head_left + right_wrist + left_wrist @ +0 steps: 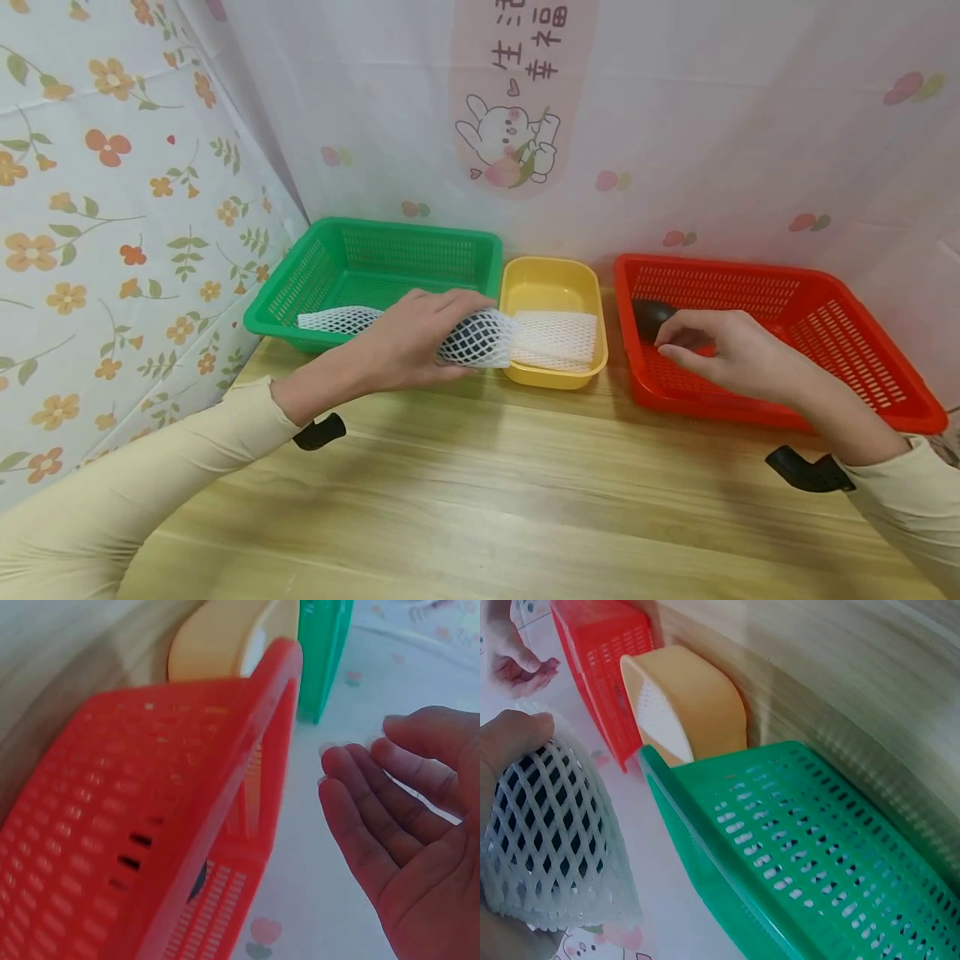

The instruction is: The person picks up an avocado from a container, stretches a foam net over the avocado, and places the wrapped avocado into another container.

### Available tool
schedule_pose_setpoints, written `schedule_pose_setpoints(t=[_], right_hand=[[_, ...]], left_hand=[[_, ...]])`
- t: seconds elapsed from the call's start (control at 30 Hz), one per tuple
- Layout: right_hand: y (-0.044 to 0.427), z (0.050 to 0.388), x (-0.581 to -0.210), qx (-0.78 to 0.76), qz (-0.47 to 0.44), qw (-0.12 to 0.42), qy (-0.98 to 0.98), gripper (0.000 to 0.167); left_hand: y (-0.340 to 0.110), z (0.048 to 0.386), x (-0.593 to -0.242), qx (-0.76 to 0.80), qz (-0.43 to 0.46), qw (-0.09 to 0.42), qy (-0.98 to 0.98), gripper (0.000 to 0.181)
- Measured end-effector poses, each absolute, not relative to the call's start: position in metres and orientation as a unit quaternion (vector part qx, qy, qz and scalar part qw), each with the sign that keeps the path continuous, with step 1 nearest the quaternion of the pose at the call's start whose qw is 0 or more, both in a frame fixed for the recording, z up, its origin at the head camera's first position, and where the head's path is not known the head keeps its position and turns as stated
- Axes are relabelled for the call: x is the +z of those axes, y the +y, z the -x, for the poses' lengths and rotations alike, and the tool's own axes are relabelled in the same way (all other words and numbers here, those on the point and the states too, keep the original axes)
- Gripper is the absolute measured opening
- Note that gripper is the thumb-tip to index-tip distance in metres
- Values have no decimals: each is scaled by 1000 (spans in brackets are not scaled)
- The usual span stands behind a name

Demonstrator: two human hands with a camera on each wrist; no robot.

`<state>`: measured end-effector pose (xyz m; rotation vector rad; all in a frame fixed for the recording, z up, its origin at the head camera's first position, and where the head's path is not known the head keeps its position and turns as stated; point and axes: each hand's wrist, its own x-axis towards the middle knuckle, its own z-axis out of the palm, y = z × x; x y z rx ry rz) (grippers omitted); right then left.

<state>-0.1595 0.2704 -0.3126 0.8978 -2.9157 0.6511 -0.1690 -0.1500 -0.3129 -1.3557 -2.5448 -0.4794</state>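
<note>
My left hand grips a dark rounded item in a white foam net sleeve, in front of the green basket's right end. Thumb and fingers lie on either side of the sleeve in the left wrist view. Above the red basket, my right hand hovers with fingers loosely bent and nothing held. Just left of its fingertips, a dark, smooth, rounded item lies in that basket. The yellow tray between the baskets contains flat white foam net sleeves.
At the left stands the green basket, with another white net sleeve inside, partly hidden by my left hand. All containers stand on a wooden table against a patterned cloth. A floral cloth hangs at the left.
</note>
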Motion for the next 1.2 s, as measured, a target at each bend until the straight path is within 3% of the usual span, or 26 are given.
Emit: schedule_pose_setpoints(t=[0.8, 1.2], right_hand=[[299, 190, -315, 147, -292, -91, -941, 26], [308, 208, -318, 121, -278, -102, -948, 26]], left_hand=[[-180, 185, -301, -121, 387, 92, -910, 77], [-200, 203, -295, -111, 361, 54, -924, 73]])
